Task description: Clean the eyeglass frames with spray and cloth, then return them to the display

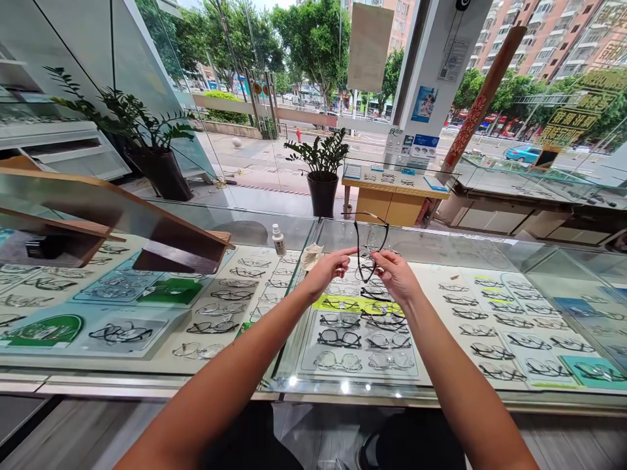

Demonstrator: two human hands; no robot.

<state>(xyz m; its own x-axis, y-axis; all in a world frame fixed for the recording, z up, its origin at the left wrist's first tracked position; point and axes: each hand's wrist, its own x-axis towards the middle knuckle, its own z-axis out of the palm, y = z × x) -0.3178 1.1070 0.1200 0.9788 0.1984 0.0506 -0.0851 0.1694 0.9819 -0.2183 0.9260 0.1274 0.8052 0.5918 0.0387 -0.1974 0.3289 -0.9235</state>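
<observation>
A pair of black-framed eyeglasses [376,236] is held up above the glass counter, turned on end, with a dark temple hanging downward. My right hand [399,274] pinches it between thumb and fingertips. To its left, my left hand [329,269] points its index finger at the glasses, the other fingers loosely curled; whether that fingertip touches the frame I cannot tell. Just behind my left hand lies a crumpled pale cloth [312,256]. A small white bottle [278,240] stands upright on the counter farther left.
Beneath my hands, the glass display case [343,385] holds rows of eyeglasses. A tilted wooden-edged mirror or board [176,241] stands on the left. Beyond the counter are a potted plant [323,189], a low wooden display table [392,196] and tall windows onto a street.
</observation>
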